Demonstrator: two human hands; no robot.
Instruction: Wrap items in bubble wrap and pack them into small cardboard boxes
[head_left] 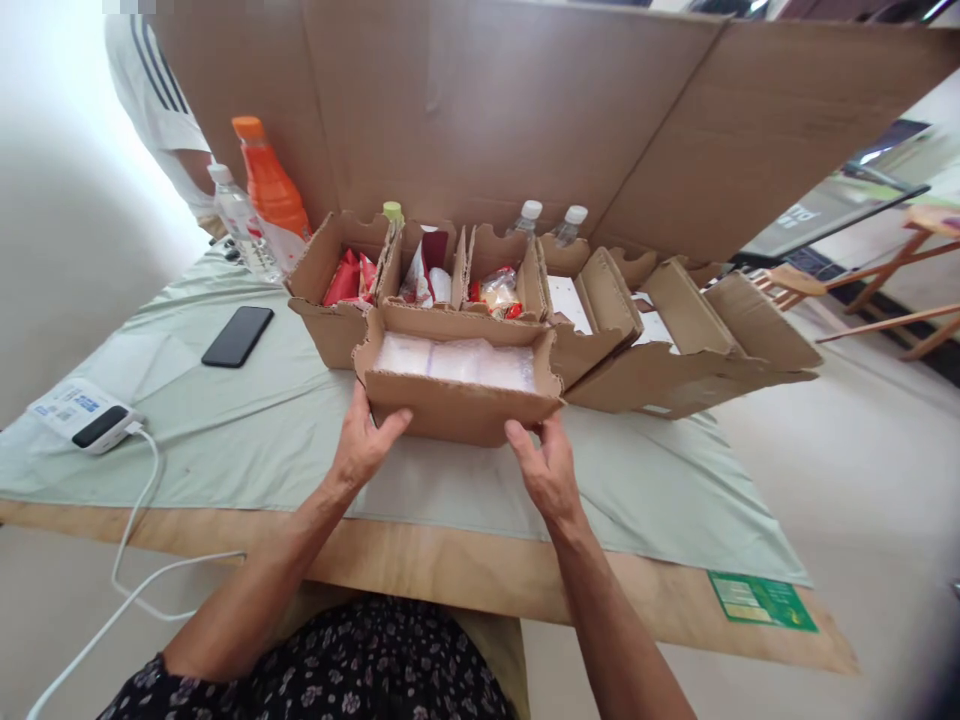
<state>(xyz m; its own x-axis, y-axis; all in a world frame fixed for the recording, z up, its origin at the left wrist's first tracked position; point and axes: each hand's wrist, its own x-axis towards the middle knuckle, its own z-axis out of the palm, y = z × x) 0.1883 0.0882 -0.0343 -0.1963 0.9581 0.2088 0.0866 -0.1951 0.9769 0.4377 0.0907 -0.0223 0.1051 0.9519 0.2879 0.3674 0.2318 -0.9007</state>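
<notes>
A small open cardboard box sits crosswise in front of me, filled with a bubble-wrapped bundle. At its left end, my left hand grips the lower corner, thumb on the front wall. My right hand holds the opposite lower corner the same way; the fingers of both hands are partly hidden behind the box. Just behind stands a row of cardboard compartments holding red packets, a white and maroon packet, a red and clear snack packet and a white box.
A tall cardboard panel rises behind the row, with an orange bottle and a clear bottle at left. A black phone and a white cabled device lie on the green cloth. Another person's sleeve shows behind.
</notes>
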